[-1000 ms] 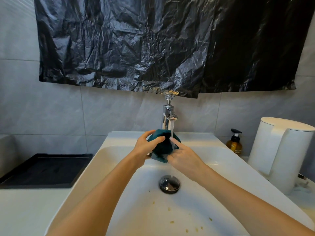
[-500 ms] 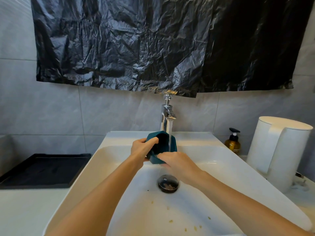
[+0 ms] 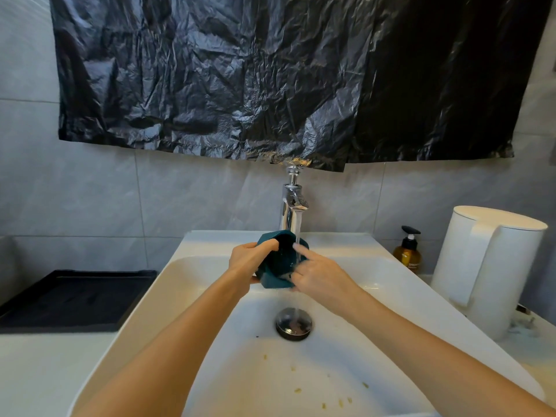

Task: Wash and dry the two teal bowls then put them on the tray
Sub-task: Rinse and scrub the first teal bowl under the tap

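Left hand [image 3: 251,260]: gripping the teal bowl [image 3: 275,276] by its rim, fingers curled over the edge. Right hand [image 3: 320,275]: fingers at the bowl's mouth, forefinger straight under the water [image 3: 298,233]. I cannot tell whether its thumb pinches the wall.

The bowl is held between the two hands, tipped with its mouth toward me. It sits just under the tap [image 3: 293,203] and over the sink [image 3: 192,266], well above the drain [image 3: 294,323]. I see one bowl only; the second is not in view.

Handling, in my judgement:
- The bowl is small and light, with a stiff faceted wall that should not give under the fingers.
- It may chip if dropped on the basin.
- Wet, it will be slippery, so a rim pinch alone is a weak hold.
- Before any carry I would set the thumb inside and spread the fingers on the outer wall, or cup the base.

The tray [image 3: 75,296] lies on the table [image 3: 36,371], well to the left of the left hand. The carry therefore crosses the sink's edge, and I advise using both hands.
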Action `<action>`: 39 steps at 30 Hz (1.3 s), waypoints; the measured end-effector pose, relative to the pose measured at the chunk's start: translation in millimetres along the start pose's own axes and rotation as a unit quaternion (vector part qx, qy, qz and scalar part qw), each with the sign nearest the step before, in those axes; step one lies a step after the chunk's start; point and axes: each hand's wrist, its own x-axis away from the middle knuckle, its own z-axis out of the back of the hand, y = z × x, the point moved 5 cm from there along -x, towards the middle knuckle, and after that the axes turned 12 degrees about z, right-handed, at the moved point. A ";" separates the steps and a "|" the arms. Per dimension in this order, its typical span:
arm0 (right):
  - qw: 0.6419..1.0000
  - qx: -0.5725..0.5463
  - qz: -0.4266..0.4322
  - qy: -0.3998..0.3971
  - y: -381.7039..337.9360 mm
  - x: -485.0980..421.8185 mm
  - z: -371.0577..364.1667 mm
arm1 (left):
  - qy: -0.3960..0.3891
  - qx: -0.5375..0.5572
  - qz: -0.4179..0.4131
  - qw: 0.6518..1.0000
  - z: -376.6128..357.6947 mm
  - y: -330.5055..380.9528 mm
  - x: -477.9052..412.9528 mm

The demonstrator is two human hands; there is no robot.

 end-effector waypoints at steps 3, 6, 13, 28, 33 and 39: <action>0.998 -0.054 -0.031 -0.001 -13.2 -7.3 11.0 | -0.040 0.023 -0.002 0.999 -8.0 -1.2 1.7; 0.972 -0.195 -0.111 0.069 -11.8 -5.8 15.1 | -0.061 0.041 -0.019 0.997 -10.5 -1.2 5.2; 0.998 -0.049 -0.045 0.004 -1.0 0.3 7.1 | 0.011 0.016 -0.022 1.000 -6.3 -5.2 -0.7; 0.994 -0.083 -0.071 -0.013 -5.5 -4.9 1.3 | 0.005 0.011 0.053 0.999 -3.5 -15.1 -6.0; 0.950 -0.297 -0.094 -0.002 -19.5 -6.3 14.9 | 0.015 0.046 0.075 0.996 -0.1 -16.3 -4.7; 0.986 -0.149 -0.076 -0.013 -7.5 -5.7 13.6 | -0.004 0.031 0.093 0.995 -4.2 -14.7 2.1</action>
